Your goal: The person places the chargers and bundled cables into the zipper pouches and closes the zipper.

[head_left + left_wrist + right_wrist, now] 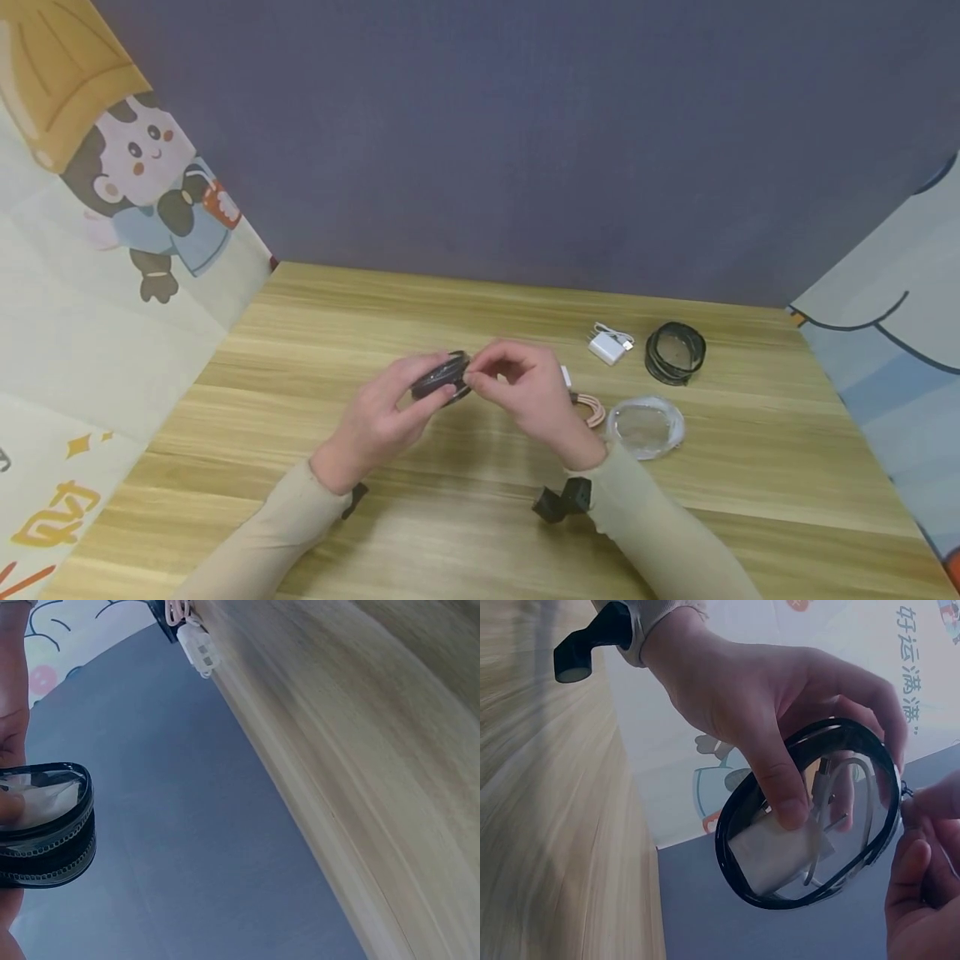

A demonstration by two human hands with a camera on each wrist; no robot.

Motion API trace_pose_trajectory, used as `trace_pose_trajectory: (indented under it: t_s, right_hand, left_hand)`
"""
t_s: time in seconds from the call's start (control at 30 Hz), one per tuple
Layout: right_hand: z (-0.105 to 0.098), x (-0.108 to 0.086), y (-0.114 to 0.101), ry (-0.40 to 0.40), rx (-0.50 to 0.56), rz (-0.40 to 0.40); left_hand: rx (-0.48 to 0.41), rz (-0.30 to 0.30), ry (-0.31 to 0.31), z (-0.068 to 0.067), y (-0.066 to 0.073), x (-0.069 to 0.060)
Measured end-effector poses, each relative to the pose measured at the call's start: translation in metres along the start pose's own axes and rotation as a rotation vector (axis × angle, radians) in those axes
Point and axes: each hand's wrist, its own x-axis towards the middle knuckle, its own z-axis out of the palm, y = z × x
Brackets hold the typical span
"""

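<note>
A small round clear case with black edging and a zipper (438, 377) is held above the table by my left hand (382, 412), thumb on one face and fingers on the other. Through its clear side in the right wrist view, a white charger (772, 851) and a white cable (869, 810) show inside. My right hand (528, 396) pinches the zipper pull (906, 790) at the case's edge between thumb and forefinger. In the left wrist view, the case (49, 851) is partly cut off by the frame.
Right of my hands on the wooden table (750, 467) lie a white charger with cable (607, 346), a black-edged round case (675, 379), a clear plastic ring-shaped bundle (672, 427) and a pinkish coiled cable (595, 410). A dark panel (510, 150) stands behind.
</note>
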Motion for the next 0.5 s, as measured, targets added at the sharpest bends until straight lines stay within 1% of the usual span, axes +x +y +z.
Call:
trace_pose_trajectory:
  t_s: [0.23, 0.37, 0.5]
  right_hand:
    - [-0.0011, -0.0014, 0.0000, -0.020, 0.018, -0.017]
    - [-0.0026, -0.0014, -0.0015, -0.003, 0.018, -0.031]
    - [-0.0047, -0.0009, -0.0012, 0.007, 0.028, -0.044]
  left_hand:
    - [-0.001, 0.065, 0.043, -0.0028, -0.0005, -0.0007]
    - [0.006, 0.092, 0.066, -0.0049, -0.0010, -0.0010]
    - [0.032, 0.121, 0.079, -0.0070, -0.0015, 0.0002]
